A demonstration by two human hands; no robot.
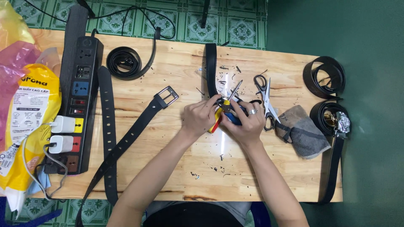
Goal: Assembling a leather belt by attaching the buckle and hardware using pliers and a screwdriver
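My left hand (pixel 199 117) and my right hand (pixel 247 122) meet at the middle of the wooden table (pixel 168 168). Between them they grip a small tool with a red and yellow handle (pixel 216 120) and a blue part (pixel 232 118); a thin metal shaft (pixel 235 89) sticks up from it. The end of a black belt (pixel 211 67) runs from the far edge down into my hands. A ring shows on my right hand.
Scissors (pixel 265 98) and a grey cloth (pixel 304 131) lie right of my hands. Coiled belts (pixel 324 77) (pixel 330 119) sit at the right edge, another coil (pixel 124 62) far left. A buckled belt (pixel 139 126), a black power strip (pixel 78 101) and yellow bags (pixel 29 113) lie left.
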